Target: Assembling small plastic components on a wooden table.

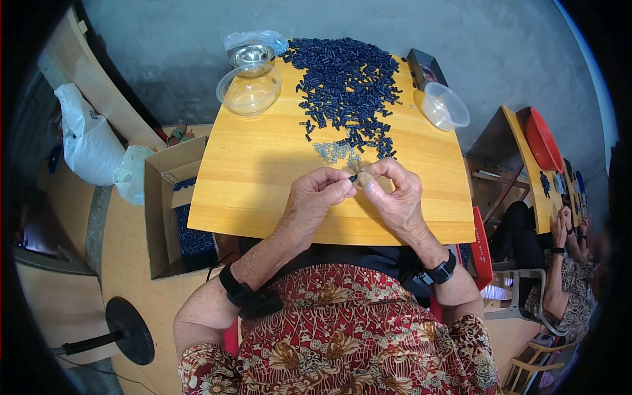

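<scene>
My left hand (320,192) pinches a small dark blue plastic piece (353,178) between thumb and fingertips, over the near middle of the table. Against it, my right hand (400,195) is closed in a pinch, and its fingertips hide whatever they hold. A tan covering shows at the tip of a right finger. Just beyond both hands lies a small heap of grey, see-through pieces (332,152). Farther off, a large heap of short dark blue plastic pieces (349,85) spreads toward the wall.
The yellow wooden table (243,171) holds a clear plastic bowl (249,99), a metal bowl (252,55), another clear tub (445,108) and a dark tray (426,69). A cardboard box (157,224) with dark pieces stands at left. Another person (559,283) sits at a right-hand table.
</scene>
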{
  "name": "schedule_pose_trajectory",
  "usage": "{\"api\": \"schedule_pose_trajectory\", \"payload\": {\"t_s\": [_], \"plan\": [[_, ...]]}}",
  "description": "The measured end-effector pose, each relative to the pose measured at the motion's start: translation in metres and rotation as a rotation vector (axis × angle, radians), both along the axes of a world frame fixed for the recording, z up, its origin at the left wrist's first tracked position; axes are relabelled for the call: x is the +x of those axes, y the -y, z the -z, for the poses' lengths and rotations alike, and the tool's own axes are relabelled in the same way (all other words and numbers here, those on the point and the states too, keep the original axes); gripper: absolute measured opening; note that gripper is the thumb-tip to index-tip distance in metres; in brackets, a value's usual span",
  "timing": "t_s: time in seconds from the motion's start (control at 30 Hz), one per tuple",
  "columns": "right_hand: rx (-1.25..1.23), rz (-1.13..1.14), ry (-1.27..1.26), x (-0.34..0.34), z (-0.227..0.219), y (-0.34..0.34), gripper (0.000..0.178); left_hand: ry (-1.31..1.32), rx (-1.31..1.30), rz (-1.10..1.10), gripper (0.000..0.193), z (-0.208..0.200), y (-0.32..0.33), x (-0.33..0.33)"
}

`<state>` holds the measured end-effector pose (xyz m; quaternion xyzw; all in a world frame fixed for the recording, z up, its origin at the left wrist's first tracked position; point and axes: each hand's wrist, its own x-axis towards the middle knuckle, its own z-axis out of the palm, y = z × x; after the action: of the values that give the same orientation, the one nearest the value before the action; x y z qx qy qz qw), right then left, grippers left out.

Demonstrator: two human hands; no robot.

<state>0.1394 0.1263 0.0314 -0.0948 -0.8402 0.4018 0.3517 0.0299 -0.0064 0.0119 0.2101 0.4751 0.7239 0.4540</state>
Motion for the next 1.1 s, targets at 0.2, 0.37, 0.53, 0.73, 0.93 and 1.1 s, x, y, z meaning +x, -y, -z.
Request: {"api": "schedule_pose_trajectory", "payload": {"t_s": [0.2,0.37,0.53,0.73,0.93,1.1], "plan": [[-0.019,0.027,-0.006,0.0002,-0.002,-0.0007,0.009,-0.004,-0.003,0.012,0.019,0.0025,0.0003,-0.0011],[0.022,0.003,0.011,-0.0002,-0.0004,-0.0014,0.009,-0.002,-0.014,0.014,0.02,0.0003,0.0009,-0.0006],[0.008,0.004,0.011,-0.0002,0.0004,-0.0014,0.009,0.005,-0.006,-0.013,0.019,0.0001,0.0002,0.0004],[-0.002,-0.011,0.006,-0.0001,-0.0029,-0.0001,0.009,-0.001,-0.01,-0.013,0.019,0.0007,0.0003,0.0],[0.037,-0.019,0.022,0.0002,-0.0033,-0.0008,0.009,0.007,-0.021,-0.022,0.019,-0.0007,0.0003,0.0017],[0.043,-0.022,0.026,0.0008,-0.0071,0.001,0.009,-0.002,-0.005,-0.01,0.019,0.0,0.0009,0.002]]}}
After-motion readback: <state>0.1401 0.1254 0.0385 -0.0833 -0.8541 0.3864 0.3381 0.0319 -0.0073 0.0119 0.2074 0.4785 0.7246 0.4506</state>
